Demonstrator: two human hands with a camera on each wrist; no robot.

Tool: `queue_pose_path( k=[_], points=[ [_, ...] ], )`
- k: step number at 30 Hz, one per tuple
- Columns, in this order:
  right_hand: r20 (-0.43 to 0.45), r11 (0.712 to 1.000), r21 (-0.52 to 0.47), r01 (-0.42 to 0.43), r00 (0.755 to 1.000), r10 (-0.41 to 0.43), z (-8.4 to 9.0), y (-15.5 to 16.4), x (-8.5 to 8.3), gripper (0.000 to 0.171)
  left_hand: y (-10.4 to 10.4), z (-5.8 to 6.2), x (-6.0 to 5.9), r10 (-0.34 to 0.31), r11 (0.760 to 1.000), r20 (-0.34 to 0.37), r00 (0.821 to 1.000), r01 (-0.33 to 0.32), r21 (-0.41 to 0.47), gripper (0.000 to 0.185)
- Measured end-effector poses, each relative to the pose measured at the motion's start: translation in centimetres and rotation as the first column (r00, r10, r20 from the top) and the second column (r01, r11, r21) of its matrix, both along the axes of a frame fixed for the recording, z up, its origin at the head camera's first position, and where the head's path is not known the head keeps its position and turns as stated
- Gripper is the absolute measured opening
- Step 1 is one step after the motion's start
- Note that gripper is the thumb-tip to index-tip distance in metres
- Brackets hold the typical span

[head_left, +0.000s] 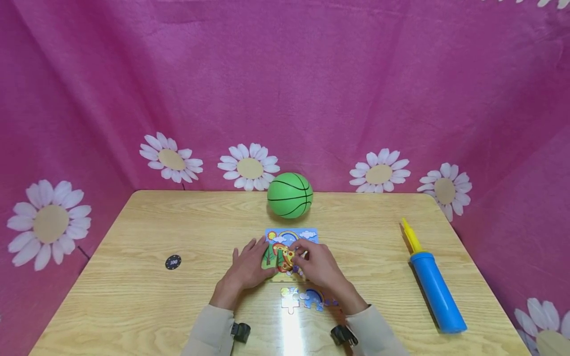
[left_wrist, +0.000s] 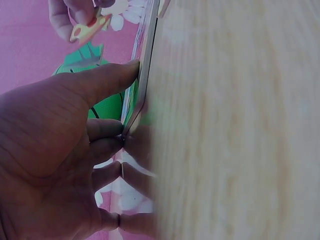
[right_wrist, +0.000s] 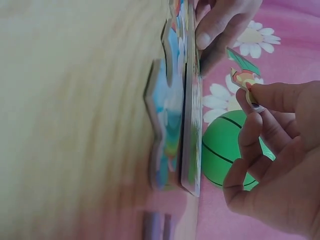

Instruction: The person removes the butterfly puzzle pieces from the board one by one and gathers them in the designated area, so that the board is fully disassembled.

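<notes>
Flat yellow-and-green jigsaw piece [right_wrist: 245,77] is pinched by the right hand [head_left: 319,264] — colourful rectangular puzzle board [head_left: 308,234] is touched by the spread left hand [head_left: 249,267], midway between the wooden bench [head_left: 356,222] side edges.

Around the puzzle board [head_left: 288,278] on the table [head_left: 356,222] — ball [head_left: 290,196] at twelve o'clock, chip [head_left: 173,262] at nine, pump [head_left: 436,291] between three and four, loose pieces [head_left: 290,299] (just beside the near edge) at six.

Head view forward-down from afar, wrist views low, close, sharing puzzle board [head_left: 307,234]
</notes>
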State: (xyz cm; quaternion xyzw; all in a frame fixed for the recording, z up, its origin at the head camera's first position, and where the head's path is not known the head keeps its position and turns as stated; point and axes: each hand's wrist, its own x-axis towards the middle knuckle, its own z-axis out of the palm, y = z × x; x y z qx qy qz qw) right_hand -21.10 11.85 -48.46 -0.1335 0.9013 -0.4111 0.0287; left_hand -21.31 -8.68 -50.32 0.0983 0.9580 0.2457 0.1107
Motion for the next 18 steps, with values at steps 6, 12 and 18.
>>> queue_pose_path(
  k=[6,12,18],
  points=[
    [-0.022,1.000,0.013,0.020,1.000,-0.020,0.0,0.6,1.1,0.017,0.0,0.1,0.0,-0.002,1.000,-0.010,1.000,0.002,-0.001,0.078],
    [-0.027,1.000,0.025,0.007,1.000,-0.006,-0.2,1.3,2.5,0.017,0.0,0.0,0.1,-0.003,1.000,-0.006,1.000,0.003,-0.001,0.077],
    [-0.037,0.998,0.052,-0.037,0.999,0.039,-0.4,1.8,3.4,0.016,0.0,0.0,0.1,0.002,1.000,-0.011,1.000,-0.001,0.009,0.077]
  ],
)
